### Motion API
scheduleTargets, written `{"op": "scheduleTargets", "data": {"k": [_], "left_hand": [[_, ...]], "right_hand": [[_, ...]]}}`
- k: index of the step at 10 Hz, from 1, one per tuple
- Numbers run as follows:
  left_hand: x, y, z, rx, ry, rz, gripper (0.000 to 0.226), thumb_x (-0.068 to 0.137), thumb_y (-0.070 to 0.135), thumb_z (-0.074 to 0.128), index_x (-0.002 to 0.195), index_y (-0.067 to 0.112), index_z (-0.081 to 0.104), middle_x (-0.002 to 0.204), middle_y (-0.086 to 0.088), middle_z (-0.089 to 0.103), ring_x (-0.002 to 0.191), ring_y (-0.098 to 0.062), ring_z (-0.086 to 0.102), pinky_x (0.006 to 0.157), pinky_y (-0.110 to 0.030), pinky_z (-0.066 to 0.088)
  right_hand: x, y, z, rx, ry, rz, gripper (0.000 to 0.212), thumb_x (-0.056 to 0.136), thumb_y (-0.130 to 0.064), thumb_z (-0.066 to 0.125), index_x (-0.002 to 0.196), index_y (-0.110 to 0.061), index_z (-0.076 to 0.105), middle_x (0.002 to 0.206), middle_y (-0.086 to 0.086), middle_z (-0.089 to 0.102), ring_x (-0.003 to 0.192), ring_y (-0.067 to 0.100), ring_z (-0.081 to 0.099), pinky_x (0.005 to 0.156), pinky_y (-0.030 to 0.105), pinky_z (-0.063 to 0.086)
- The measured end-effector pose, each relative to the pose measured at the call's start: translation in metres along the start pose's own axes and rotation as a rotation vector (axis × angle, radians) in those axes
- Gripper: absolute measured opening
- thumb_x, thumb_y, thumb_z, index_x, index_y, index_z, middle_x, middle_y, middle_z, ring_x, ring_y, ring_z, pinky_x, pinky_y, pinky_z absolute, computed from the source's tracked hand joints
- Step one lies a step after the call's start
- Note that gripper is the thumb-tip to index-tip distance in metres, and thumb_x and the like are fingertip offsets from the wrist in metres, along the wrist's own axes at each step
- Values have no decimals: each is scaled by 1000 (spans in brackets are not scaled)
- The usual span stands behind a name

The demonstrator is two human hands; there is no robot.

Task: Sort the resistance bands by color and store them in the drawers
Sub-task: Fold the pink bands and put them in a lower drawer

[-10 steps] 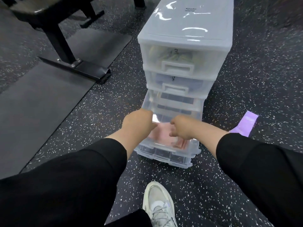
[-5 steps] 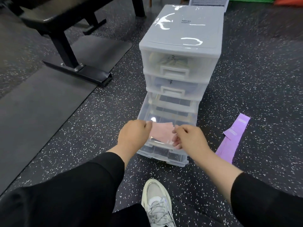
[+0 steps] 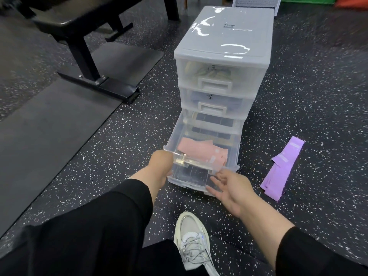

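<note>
A clear plastic drawer unit [image 3: 223, 40] stands on the floor ahead of me. Its bottom drawer [image 3: 173, 136] is pulled out, and folded pink resistance bands [image 3: 199, 150] lie inside it. My left hand [image 3: 159, 166] presses against the drawer's front left corner. With fingers spread, my right hand [image 3: 229, 186] rests against the drawer front at its lower right and holds nothing. Purple resistance bands [image 3: 282, 168] lie on the floor to the right. The two upper drawers are closed, with yellowish bands [image 3: 201, 71] in the top one and bluish ones in the second.
A black weight bench [image 3: 83, 46] stands on a dark mat [image 3: 49, 126] at the left. My white shoe [image 3: 193, 240] is on the speckled floor just below the drawer. A white crate [image 3: 256, 2] sits behind the unit.
Both hands let go of the pink band, which now lies in the drawer. They drew back to the drawer's front edge, and the right hand opened.
</note>
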State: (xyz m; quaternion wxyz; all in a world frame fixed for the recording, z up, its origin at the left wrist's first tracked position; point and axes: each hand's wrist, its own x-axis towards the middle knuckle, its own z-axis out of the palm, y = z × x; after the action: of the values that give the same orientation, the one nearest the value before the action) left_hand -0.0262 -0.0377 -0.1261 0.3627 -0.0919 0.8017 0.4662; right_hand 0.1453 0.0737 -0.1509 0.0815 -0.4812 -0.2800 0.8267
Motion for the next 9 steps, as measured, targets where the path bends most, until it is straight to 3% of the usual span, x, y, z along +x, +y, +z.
{"op": "scheduleTargets", "data": {"k": [1,2,3,4,5,6,7,8,9], "left_hand": [[-3,12,5,-42,-25,66,44,98,6,45,142,0,51,146,-20,53,103,-24,53,94,-46,55],[-3,21,11,-86,-150,107,45,96,0,42,138,12,51,146,-7,48,117,-24,52,97,-48,53],[3,29,17,-151,-197,135,56,95,-4,41,147,15,44,153,1,41,129,-24,48,102,-50,51],[17,33,25,-210,-204,153,57,95,-3,43,148,17,44,160,-2,35,130,-24,48,94,-47,55],[29,39,36,-242,-204,164,48,93,1,45,139,14,49,159,-1,35,132,-26,49,99,-53,54],[42,46,46,-282,-177,145,40,95,7,46,134,8,52,149,-13,48,132,-33,53,99,-54,52],[48,57,53,-323,-233,158,32,94,-3,42,118,11,57,141,-3,47,129,-25,50,93,-50,51],[56,65,60,-321,-243,160,28,95,-5,39,89,17,55,117,3,52,123,-24,49,100,-52,51],[58,71,67,-314,-250,168,37,96,-5,38,84,27,52,110,6,51,119,-22,50,103,-52,50]], "right_hand": [[3,-18,6,-16,-15,-47,34,99,7,44,131,-1,51,151,14,45,126,29,55,74,44,62],[16,-36,5,-37,-8,-75,39,98,7,44,137,0,49,149,12,48,118,25,59,71,44,64],[28,-52,4,-70,5,-95,45,98,6,45,142,-2,47,152,11,48,125,26,59,73,47,64],[37,-66,5,-107,4,-120,47,99,7,45,145,0,42,156,10,41,132,27,53,79,49,63],[47,-77,9,-118,-15,-137,47,100,7,45,147,-3,41,158,10,38,131,27,52,78,49,63],[61,-86,11,-132,-13,-153,52,100,6,44,150,-5,38,161,7,34,130,26,51,77,49,64],[72,-96,13,-142,-12,-172,49,98,6,43,146,-3,42,161,7,34,137,29,48,78,50,63],[79,-106,16,-158,-36,-192,41,97,7,42,138,8,47,145,8,47,123,25,57,81,51,62],[85,-113,17,-166,-36,-192,38,96,7,42,134,14,45,137,16,51,121,22,59,83,51,61]]}}
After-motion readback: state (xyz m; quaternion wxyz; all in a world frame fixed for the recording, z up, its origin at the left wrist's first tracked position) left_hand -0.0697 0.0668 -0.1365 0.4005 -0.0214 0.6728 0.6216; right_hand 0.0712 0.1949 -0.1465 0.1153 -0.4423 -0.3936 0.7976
